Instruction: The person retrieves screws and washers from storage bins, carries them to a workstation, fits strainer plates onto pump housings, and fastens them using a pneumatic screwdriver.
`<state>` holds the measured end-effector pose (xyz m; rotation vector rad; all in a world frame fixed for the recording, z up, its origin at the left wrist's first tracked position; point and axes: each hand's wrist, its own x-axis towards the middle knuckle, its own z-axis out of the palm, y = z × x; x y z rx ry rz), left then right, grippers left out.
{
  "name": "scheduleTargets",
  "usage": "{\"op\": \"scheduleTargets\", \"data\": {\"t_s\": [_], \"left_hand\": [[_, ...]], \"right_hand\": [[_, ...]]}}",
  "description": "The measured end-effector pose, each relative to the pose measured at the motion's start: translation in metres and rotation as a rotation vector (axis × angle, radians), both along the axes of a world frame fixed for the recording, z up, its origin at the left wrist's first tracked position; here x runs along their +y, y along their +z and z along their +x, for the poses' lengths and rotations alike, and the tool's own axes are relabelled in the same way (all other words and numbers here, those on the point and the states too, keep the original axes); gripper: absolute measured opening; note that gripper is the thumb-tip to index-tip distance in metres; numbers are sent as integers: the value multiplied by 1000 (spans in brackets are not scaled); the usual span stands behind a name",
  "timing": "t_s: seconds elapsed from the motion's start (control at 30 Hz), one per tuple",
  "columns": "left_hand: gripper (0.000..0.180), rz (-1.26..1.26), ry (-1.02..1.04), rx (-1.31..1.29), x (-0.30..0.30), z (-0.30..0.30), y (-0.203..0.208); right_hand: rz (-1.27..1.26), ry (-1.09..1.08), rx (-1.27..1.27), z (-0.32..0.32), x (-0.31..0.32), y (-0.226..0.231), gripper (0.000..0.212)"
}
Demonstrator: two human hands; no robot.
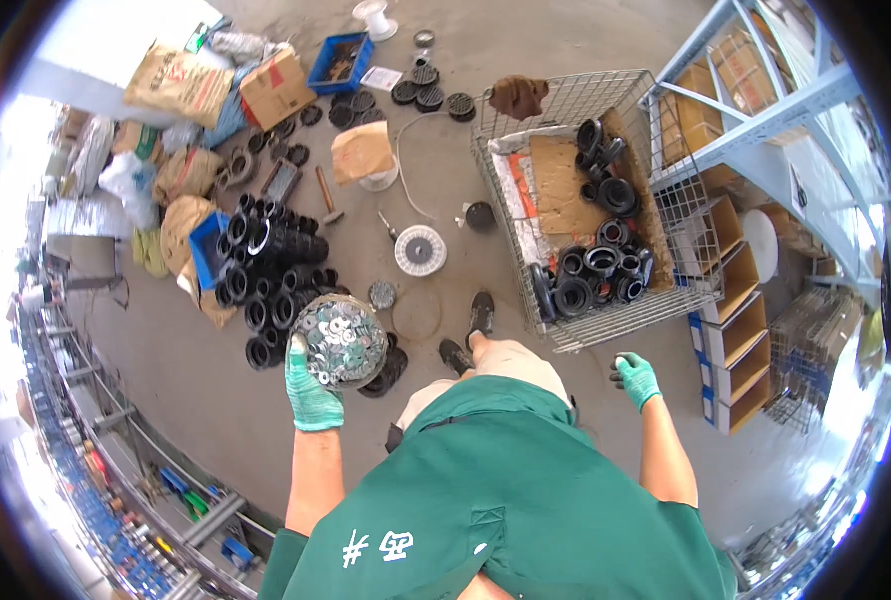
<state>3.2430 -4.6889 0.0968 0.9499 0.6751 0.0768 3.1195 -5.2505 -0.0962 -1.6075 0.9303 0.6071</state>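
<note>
My left hand (pixel 311 392), in a green knit glove, holds up a round container of metal washers (pixel 339 341) by its near rim. My right hand (pixel 636 378), also gloved in green, is closed on a small black part beside the wire cage's near corner; the part is mostly hidden by the fingers. I stand on the concrete floor in a green shirt, my black shoes (pixel 468 334) below me. A heap of black pipe fittings (pixel 271 278) lies on the floor just beyond the washer container.
A wire mesh cage (pixel 605 325) lined with cardboard holds more black fittings (pixel 595 275) to the right. Blue-grey shelving (pixel 755 130) with cardboard boxes stands far right. Sacks, boxes, a blue crate (pixel 339 62), a hammer (pixel 325 197) and round discs litter the floor ahead.
</note>
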Motion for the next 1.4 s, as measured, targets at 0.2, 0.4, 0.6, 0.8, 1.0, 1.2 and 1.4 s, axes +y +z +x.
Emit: {"op": "scheduleTargets", "data": {"t_s": [0.2, 0.4, 0.6, 0.8, 1.0, 1.2, 1.4], "left_hand": [[53, -99, -170, 24, -39, 96, 28], [51, -241, -285, -78, -63, 191, 43], [52, -238, -359, -106, -70, 282, 39], [55, -190, -488, -5, -77, 407, 14], [50, -199, -762, 40, -129, 606, -28], [38, -133, -1099, 128, -198, 750, -43], [37, -136, -1303, 172, -240, 801, -57]], "right_hand": [[-55, -70, -81, 17, 16, -39, 31], [106, -399, -113, 35, 41, -27, 30], [62, -478, 3, 38, 68, -46, 28], [45, -664, -19, 95, 96, -51, 28], [-117, -1042, 5, 185, 156, -16, 28], [-209, -839, 8, 373, 230, 105, 28], [-248, -895, -234, 513, 242, 173, 31]]}}
